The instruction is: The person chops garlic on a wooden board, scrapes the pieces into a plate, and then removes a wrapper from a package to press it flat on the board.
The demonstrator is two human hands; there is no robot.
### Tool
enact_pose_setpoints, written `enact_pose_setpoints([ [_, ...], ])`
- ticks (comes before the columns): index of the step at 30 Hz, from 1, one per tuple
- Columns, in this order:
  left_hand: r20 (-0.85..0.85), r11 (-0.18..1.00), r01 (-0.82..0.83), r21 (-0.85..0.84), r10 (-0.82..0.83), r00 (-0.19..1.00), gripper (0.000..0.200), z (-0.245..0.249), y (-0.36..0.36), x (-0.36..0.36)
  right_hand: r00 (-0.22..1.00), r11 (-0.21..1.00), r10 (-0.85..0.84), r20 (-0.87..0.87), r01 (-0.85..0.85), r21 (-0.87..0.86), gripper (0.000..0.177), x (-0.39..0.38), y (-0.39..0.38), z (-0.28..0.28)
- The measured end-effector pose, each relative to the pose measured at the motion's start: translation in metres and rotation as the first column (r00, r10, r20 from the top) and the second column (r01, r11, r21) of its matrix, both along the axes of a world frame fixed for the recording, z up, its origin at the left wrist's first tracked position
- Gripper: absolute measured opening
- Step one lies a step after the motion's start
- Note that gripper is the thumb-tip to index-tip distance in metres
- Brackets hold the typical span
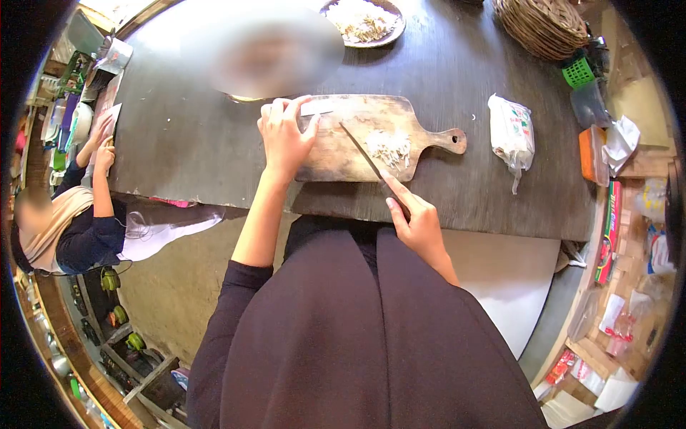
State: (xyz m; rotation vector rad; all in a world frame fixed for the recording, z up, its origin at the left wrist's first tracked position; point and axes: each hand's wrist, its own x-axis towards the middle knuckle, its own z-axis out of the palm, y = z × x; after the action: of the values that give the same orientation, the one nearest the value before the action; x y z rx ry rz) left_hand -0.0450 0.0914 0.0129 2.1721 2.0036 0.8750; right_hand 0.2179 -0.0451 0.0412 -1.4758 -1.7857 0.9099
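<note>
A wooden cutting board (343,150) with a handle at its right lies on the dark table. My left hand (286,139) is at the board's upper left, fingers bent and spread, thumb and fingertips near a pale flat piece (317,109). The knife (361,146) is in my right hand (416,222), its blade slanting up and left over the board. Beside the blade, on the right part of the board, sits a small pile of pale chopped strips (388,148). Whether my left fingers grip anything is too small to tell.
A bowl of pale shreds (363,21) stands at the back, beside a blurred area. A plastic-wrapped package (511,132) lies right of the board. A wicker basket (541,28) is at the back right. Another person (78,222) works at the table's left side.
</note>
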Motion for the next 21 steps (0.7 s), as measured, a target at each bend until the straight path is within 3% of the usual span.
enact_pose_setpoints([
  [2, -0.049, 1.0, -0.005, 0.012, 0.006, 0.999, 0.039, 0.0, 0.004, -0.002, 1.0, 0.999, -0.006, -0.003, 0.005, -0.052, 0.046, -0.007, 0.005, -0.007],
  [4, -0.099, 1.0, -0.011, 0.013, 0.012, 0.995, 0.036, -0.001, 0.005, -0.004, 0.987, 0.995, -0.058, -0.151, 0.07, 0.077, 0.047, -0.016, 0.01, -0.016],
  [7, -0.101, 1.0, -0.009, 0.022, 0.011, 0.995, 0.036, -0.002, 0.007, -0.006, 0.985, 0.997, -0.072, -0.155, 0.068, -0.025, 0.047, -0.022, 0.018, -0.009],
  [21, -0.033, 0.998, -0.019, 0.054, 0.021, 0.999, 0.027, -0.003, -0.004, 0.002, 0.982, 0.998, -0.058, -0.18, 0.058, -0.008, 0.05, -0.024, 0.017, -0.006],
])
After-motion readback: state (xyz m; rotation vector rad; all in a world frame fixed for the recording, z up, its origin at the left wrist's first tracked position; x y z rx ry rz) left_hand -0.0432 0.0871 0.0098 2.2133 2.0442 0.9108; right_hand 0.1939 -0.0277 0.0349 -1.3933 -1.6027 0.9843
